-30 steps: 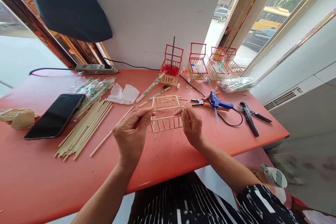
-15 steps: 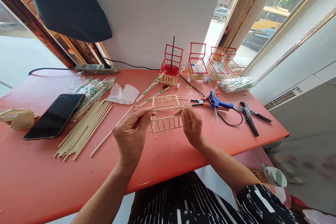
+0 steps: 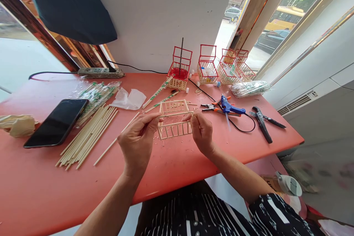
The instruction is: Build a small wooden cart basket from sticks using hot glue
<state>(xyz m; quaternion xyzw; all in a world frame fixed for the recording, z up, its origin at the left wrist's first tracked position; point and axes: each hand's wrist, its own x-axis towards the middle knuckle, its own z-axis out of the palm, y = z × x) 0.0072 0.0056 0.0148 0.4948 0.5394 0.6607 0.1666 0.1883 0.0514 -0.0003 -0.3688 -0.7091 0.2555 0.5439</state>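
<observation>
Between my hands is a small frame of pale wooden sticks (image 3: pixel 175 131), with rows of short bars along its sides. My left hand (image 3: pixel 138 138) pinches its left end between thumb and fingers. At the opposite end my right hand (image 3: pixel 202 131) grips a corner, its fingers curled. A thin stick along the top spans from one hand to the other. The fingertips partly cover the frame's ends. Small wood scraps lie on the table beneath it. One loose wooden stick (image 3: pixel 110 145) rests just left of my left hand.
On the pink table (image 3: pixel 171 177), a blue glue gun (image 3: pixel 231 108), pliers (image 3: pixel 208 107) and black-handled cutters (image 3: pixel 262 123) lie to the right. Left are a bundle of sticks (image 3: pixel 88 136) and a phone (image 3: pixel 56 123). Red-trimmed stick carts (image 3: pixel 208 64) stand along the wall.
Hardly anything differs: both hands keep their hold on the stick frame in the same place. The whole view has shifted very slightly.
</observation>
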